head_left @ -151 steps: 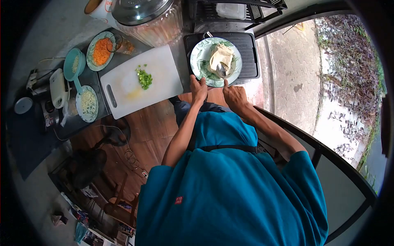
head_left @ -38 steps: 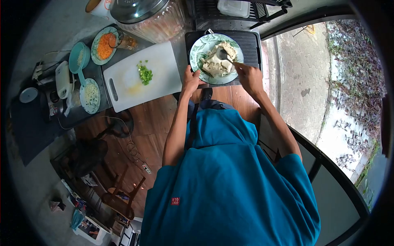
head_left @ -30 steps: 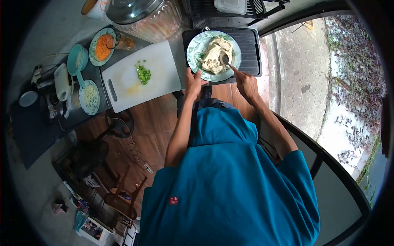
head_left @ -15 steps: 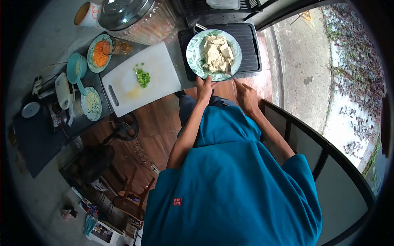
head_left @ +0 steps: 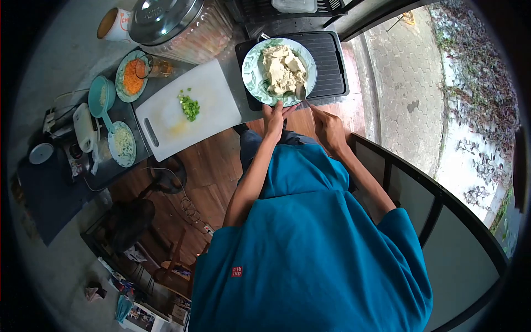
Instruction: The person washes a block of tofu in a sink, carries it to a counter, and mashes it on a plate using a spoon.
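While the plate (head_left: 251, 69) is gripped at its near rim by the left hand (head_left: 273, 120), thumb uppermost and fingers partly hidden beneath, the spoon (head_left: 300, 92) is held by its handle in the closed right hand (head_left: 332, 130). The spoon's bowl is noted at the near right edge of the pale soft food (head_left: 284, 71), inside the plate. The plate is positioned over the ridged griddle (head_left: 332, 61); whether the two touch cannot be told. For sound working, the plate should be steadied level, and the food should be pressed in short, light strokes drawn inward from the rim, so that none is pushed over the edge. The spoon is pointed bowl-first away from the body and slightly left, its long axis slanting back to the right hand. To the left of the plate, a cutting board (head_left: 215, 98) bearing chopped greens (head_left: 190, 108) is recorded.
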{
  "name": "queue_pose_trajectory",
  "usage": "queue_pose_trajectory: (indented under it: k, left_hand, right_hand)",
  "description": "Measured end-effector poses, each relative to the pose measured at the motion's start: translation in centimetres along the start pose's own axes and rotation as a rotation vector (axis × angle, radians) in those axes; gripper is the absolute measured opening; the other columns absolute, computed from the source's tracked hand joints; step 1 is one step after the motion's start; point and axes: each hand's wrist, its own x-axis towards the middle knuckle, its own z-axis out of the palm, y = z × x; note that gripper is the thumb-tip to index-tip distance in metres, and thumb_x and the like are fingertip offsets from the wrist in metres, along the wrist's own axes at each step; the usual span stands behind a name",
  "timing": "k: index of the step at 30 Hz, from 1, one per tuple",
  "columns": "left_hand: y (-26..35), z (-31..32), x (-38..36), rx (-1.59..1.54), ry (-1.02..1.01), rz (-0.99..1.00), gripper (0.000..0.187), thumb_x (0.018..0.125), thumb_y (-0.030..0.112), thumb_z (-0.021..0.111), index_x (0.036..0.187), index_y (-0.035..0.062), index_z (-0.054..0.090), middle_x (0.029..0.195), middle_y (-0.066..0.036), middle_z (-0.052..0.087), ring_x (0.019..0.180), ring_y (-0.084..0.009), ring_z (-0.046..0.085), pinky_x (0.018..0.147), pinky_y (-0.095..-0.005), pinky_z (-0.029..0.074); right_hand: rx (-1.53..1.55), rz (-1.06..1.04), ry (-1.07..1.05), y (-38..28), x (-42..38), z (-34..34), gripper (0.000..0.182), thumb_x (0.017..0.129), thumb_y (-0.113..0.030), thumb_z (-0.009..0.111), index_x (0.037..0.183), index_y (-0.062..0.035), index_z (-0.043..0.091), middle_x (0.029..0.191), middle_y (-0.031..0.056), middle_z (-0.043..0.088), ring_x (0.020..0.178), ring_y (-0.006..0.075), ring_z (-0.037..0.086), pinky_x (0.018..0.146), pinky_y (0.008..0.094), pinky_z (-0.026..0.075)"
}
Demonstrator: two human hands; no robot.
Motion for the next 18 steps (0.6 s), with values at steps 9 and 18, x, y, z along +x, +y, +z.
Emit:
queue_pose_trajectory:
  k: [9,18]
  left_hand:
    - [-0.3,0.0,0.3,-0.056,-0.022,-0.006,0.033,0.095,0.005,0.035,0.126,-0.0019,0.025,0.112,-0.025,0.053,0.089,-0.0325,0.064,0.071,-0.0284,0.059]
    - [-0.9,-0.4,0.6,-0.038,-0.017,0.064,0.034,0.095,0.004,0.035,0.126,-0.0021,0.024,0.115,-0.024,0.05,0.091,-0.0321,0.064,0.076,-0.0322,0.058]
  right_hand:
    - [0.038,0.018,0.129,-1.9,1.1,-0.6,0.025,0.083,-0.006,0.053,0.106,-0.0005,0.062,0.074,0.0219,0.061,0.065,0.0332,0.062,0.057,0.0393,0.047]
    - [0.059,-0.081,0.007,-0.4,0.8,1.9,0.029,0.081,0.0,0.051,0.109,0.0014,0.061,0.066,0.0214,0.056,0.056,0.0315,0.058,0.052,0.0383,0.044]
